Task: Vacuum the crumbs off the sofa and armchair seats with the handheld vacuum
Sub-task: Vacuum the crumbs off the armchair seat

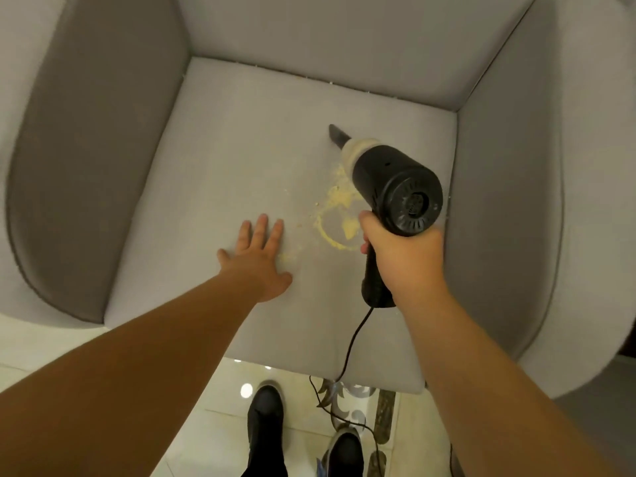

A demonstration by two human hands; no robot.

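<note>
Right hand [402, 256] grips a black handheld vacuum [395, 187] over yellow crumbs [339, 197] on a grey armchair seat [223, 173]; left hand [260, 259] rests flat, fingers spread, beside them.

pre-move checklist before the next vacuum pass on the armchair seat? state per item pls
1. Grip on vacuum: ok. Right hand grips the handle of the handheld vacuum.
2. Nozzle on target: not ok. Nozzle points past the crumbs, which lie nearer the person, under the vacuum body.
3. Left hand clear of path: ok. Left hand rests flat on the seat cushion, left of the crumb patch.
4. Cord free: ok. Cord hangs over the seat's front edge to the floor, slack.
5. Motor running: cannot tell.
6. Stray crumbs: not ok. Specks sit along the back seam.
</note>
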